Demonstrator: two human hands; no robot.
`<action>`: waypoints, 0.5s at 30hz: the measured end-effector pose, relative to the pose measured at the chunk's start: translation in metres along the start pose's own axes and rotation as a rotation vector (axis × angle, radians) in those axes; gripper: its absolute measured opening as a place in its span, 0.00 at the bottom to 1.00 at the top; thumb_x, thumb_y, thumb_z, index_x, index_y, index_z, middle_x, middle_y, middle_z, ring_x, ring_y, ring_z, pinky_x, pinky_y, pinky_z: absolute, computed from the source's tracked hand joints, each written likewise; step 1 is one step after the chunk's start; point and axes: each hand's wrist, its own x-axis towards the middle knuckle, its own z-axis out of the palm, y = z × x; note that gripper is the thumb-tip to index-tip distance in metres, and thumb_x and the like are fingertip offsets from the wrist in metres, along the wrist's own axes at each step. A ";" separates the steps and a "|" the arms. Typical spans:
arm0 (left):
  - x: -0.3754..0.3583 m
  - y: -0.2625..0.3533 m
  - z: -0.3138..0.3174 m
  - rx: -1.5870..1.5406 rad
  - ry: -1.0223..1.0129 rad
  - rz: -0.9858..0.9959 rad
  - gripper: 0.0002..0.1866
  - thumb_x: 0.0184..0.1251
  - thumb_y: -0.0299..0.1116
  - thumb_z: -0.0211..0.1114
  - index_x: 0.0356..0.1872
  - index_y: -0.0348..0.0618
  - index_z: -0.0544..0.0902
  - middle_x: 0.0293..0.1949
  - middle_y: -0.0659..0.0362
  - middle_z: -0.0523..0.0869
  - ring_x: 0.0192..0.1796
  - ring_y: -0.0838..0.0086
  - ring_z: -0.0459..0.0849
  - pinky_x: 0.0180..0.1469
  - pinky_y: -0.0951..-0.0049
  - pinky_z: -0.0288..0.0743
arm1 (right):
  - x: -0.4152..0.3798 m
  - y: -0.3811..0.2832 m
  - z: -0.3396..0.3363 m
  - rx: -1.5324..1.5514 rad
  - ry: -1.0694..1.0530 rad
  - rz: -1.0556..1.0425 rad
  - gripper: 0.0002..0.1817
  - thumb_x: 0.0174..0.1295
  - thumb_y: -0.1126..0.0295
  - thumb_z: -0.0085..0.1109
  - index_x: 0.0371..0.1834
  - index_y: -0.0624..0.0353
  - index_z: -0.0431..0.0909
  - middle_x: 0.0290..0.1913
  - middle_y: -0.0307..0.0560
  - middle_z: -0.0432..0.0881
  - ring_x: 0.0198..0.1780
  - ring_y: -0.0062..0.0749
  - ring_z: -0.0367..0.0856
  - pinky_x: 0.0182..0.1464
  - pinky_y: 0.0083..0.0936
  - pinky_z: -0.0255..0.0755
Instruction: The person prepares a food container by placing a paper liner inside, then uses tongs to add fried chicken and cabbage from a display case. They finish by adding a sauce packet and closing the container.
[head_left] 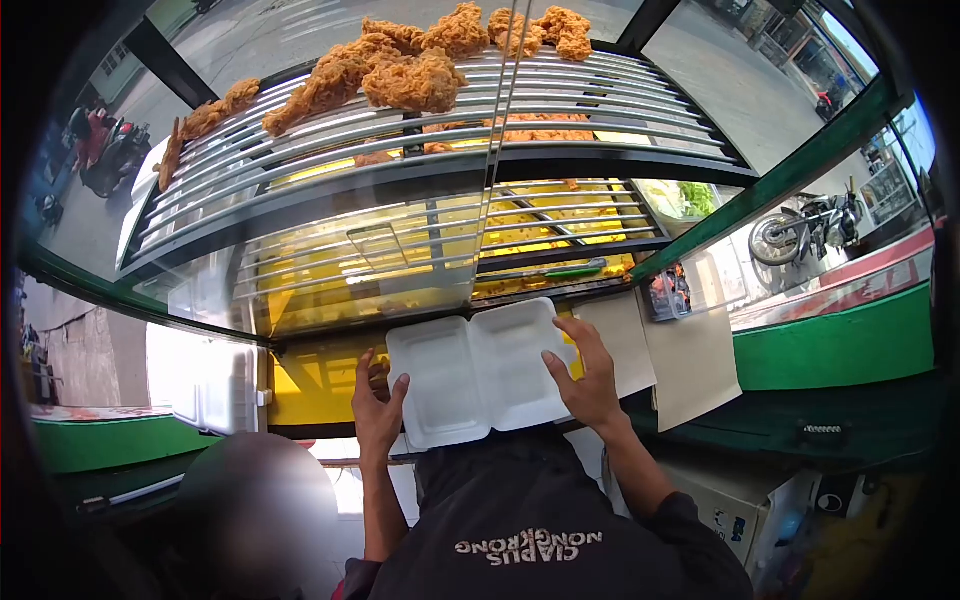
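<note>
A white foam takeaway box [482, 375] lies unfolded in front of me, its two halves side by side and nothing in either one. Beside its left edge is my left hand [378, 412], fingers and thumb apart. Over the right edge comes my right hand [590, 380], with thumb and forefinger spread and the thumb overlapping the box. Whether either hand touches the foam is hard to tell. Beyond the box stands a glass display case with pieces of fried chicken [412, 78] on its upper metal rack [640, 100].
Tongs with a green handle [577, 269] lie on the lower rack. Brown paper sheets [692, 360] are to the right. More white foam boxes [215, 385] are stacked at the left. A sliding glass pane [400, 240] covers the case's left half. A blurred round shape is at lower left.
</note>
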 end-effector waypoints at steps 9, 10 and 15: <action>-0.052 0.024 0.038 0.255 0.493 0.208 0.25 0.65 0.29 0.66 0.62 0.36 0.72 0.57 0.47 0.78 0.58 0.63 0.78 0.58 0.63 0.73 | -0.042 0.085 -0.045 -0.479 -0.182 0.183 0.35 0.50 0.62 0.70 0.61 0.66 0.72 0.66 0.64 0.67 0.68 0.58 0.63 0.67 0.43 0.64; -0.056 0.037 0.045 0.264 0.483 0.206 0.25 0.65 0.29 0.66 0.62 0.36 0.72 0.57 0.47 0.78 0.58 0.63 0.78 0.58 0.63 0.73 | -0.039 0.081 -0.049 -0.523 -0.241 0.149 0.36 0.50 0.61 0.71 0.62 0.66 0.71 0.67 0.64 0.66 0.68 0.59 0.63 0.68 0.42 0.64; -0.083 0.111 0.090 -0.099 -0.071 0.437 0.18 0.62 0.20 0.66 0.54 0.36 0.78 0.42 0.53 0.84 0.46 0.70 0.84 0.54 0.69 0.77 | -0.030 0.086 -0.107 -0.302 -0.647 0.065 0.39 0.46 0.62 0.76 0.65 0.52 0.72 0.74 0.57 0.59 0.75 0.51 0.58 0.72 0.42 0.60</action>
